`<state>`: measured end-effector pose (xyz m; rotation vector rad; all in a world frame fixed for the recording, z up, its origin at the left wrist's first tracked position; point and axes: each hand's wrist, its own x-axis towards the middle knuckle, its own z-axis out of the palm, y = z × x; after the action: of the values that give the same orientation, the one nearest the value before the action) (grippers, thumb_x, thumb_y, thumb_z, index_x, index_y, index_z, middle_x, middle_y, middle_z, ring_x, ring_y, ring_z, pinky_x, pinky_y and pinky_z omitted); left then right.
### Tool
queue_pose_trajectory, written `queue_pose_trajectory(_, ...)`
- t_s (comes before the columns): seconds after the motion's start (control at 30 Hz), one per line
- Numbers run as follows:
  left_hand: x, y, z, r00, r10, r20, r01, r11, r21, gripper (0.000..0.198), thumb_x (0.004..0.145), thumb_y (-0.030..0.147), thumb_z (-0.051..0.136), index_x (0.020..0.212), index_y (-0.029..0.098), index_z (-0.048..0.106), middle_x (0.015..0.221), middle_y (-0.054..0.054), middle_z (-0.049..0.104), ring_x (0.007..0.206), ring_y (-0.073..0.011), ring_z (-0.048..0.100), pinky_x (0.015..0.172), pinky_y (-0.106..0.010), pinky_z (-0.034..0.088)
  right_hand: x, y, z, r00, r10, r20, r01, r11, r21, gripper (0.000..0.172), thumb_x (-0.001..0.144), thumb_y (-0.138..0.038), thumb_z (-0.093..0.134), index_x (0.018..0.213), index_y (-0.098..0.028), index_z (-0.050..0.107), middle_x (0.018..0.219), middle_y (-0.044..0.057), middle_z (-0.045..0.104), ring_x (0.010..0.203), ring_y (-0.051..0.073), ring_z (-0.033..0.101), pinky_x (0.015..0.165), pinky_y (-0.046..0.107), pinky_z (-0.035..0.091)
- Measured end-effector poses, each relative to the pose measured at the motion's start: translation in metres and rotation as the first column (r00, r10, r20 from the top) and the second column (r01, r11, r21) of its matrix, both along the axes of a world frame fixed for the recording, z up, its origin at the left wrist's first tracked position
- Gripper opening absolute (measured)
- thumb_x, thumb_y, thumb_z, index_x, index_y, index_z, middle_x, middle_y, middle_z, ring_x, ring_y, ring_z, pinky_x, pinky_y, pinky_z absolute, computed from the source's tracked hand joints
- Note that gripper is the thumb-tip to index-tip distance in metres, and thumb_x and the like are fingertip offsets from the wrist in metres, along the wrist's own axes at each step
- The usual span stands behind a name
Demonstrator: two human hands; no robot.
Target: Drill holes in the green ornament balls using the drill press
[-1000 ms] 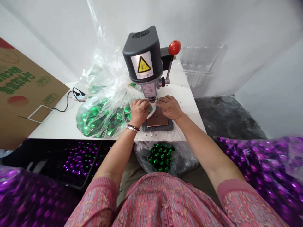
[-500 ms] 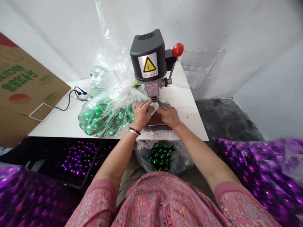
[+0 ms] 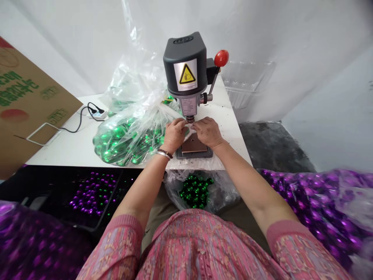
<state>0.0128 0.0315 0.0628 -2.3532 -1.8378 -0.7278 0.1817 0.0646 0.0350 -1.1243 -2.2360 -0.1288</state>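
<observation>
A small bench drill [image 3: 185, 64] with a dark grey motor housing, a yellow warning label and a red-knobbed feed lever stands on the white table. Under its chuck [image 3: 190, 119], my left hand [image 3: 175, 136] and my right hand [image 3: 207, 132] pinch a small white piece [image 3: 189, 133] between their fingers. Just below the hands, a copper-coloured plate [image 3: 191, 145] lies on the dark drill base [image 3: 194, 154]. The white piece is partly hidden by my fingers, so its exact shape cannot be seen.
A clear plastic bag of shiny green beads [image 3: 122, 142] lies against the drill's left side. Below the table edge are a bag of green beads [image 3: 195, 191] and a dark tray of purple beads [image 3: 93, 192]. Bagged purple beads [image 3: 314, 198] lie to the right; cardboard [image 3: 29, 85] stands left.
My hands have stayed under the chuck and come closer together around the white piece. My head has shifted slightly, moving the whole scene in view.
</observation>
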Motion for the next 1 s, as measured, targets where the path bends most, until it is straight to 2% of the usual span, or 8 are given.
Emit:
queue_pose_trajectory(0.17,0.004,0.0,-0.003,0.998,0.014,-0.054,-0.015,1.0,-0.009,0.025,0.095,0.021,0.049,0.104,0.021,0.073,0.118,-0.011,0.071,0.109,-0.023,0.064,0.094,-0.038,0.041,0.003,-0.007,0.001,0.997,0.021,0.069,-0.023,0.999,0.03,0.033,0.096,-0.024,0.039,0.098,-0.016,0.071,0.089,0.012,0.067,0.097,0.024,0.049,0.084,0.036,0.028)
queue_pose_trajectory(0.33,0.011,-0.002,-0.005,0.987,0.053,-0.155,-0.058,0.998,-0.028,0.025,0.093,0.017,0.048,0.088,0.02,0.073,0.101,-0.012,0.072,0.098,-0.0252,0.064,0.091,-0.042,0.038,-0.001,-0.018,-0.009,0.994,0.011,0.105,-0.013,1.0,0.024,0.032,0.095,-0.024,0.038,0.1,-0.016,0.069,0.088,0.013,0.064,0.099,0.025,0.046,0.085,0.038,0.026)
queue_pose_trajectory(0.53,0.009,-0.005,-0.012,0.969,0.024,-0.246,-0.043,0.996,-0.074,0.027,0.092,0.016,0.047,0.088,0.019,0.073,0.102,-0.014,0.071,0.098,-0.0283,0.064,0.089,-0.044,0.037,-0.008,-0.025,-0.027,0.994,-0.02,0.109,0.023,0.999,-0.024,0.027,0.092,-0.02,0.042,0.095,-0.014,0.068,0.09,0.014,0.064,0.1,0.025,0.045,0.086,0.038,0.027)
queue_pose_trajectory(0.7,0.004,-0.008,-0.014,0.967,0.004,-0.255,-0.033,0.993,-0.112,0.026,0.089,0.012,0.049,0.089,0.018,0.074,0.104,-0.014,0.071,0.1,-0.0288,0.065,0.09,-0.044,0.039,-0.011,-0.028,-0.031,0.995,-0.033,0.097,0.042,0.995,-0.091,0.026,0.09,-0.018,0.044,0.094,-0.013,0.069,0.092,0.014,0.066,0.1,0.024,0.047,0.086,0.037,0.028)
queue_pose_trajectory(0.8,0.005,-0.011,-0.013,0.987,0.007,-0.162,-0.029,0.991,-0.132,0.03,0.09,0.01,0.047,0.097,0.017,0.075,0.107,-0.014,0.072,0.103,-0.0276,0.065,0.093,-0.042,0.041,-0.012,-0.032,-0.031,0.996,-0.051,0.069,0.059,0.99,-0.129,0.027,0.091,-0.018,0.044,0.094,-0.014,0.07,0.093,0.013,0.068,0.098,0.023,0.049,0.085,0.036,0.03)
queue_pose_trajectory(0.87,0.007,-0.011,-0.012,0.999,0.045,-0.006,-0.045,0.991,-0.128,0.033,0.092,0.012,0.047,0.111,0.016,0.073,0.112,-0.014,0.073,0.105,-0.0247,0.065,0.094,-0.037,0.044,-0.01,-0.033,-0.03,0.996,-0.076,0.041,0.081,0.984,-0.156,0.029,0.093,-0.022,0.043,0.094,-0.015,0.071,0.095,0.013,0.069,0.096,0.023,0.051,0.084,0.035,0.031)
queue_pose_trajectory(0.93,0.012,-0.01,-0.011,0.98,0.083,0.181,-0.058,0.989,-0.139,0.034,0.094,0.016,0.05,0.122,0.015,0.069,0.117,-0.013,0.072,0.106,-0.0215,0.066,0.094,-0.032,0.046,-0.006,-0.032,-0.027,0.994,-0.113,0.007,0.113,0.977,-0.183,0.034,0.097,-0.027,0.04,0.098,-0.016,0.071,0.098,0.012,0.07,0.095,0.022,0.054,0.082,0.033,0.033)
queue_pose_trajectory(1.0,0.017,-0.009,-0.01,0.942,0.109,0.317,-0.055,0.983,-0.176,0.031,0.094,0.018,0.054,0.12,0.013,0.07,0.117,-0.011,0.073,0.104,-0.0196,0.067,0.093,-0.028,0.048,-0.002,-0.029,-0.023,0.986,-0.161,-0.034,0.151,0.968,-0.201,0.041,0.1,-0.033,0.033,0.113,-0.017,0.069,0.106,0.012,0.07,0.096,0.022,0.056,0.083,0.033,0.037)
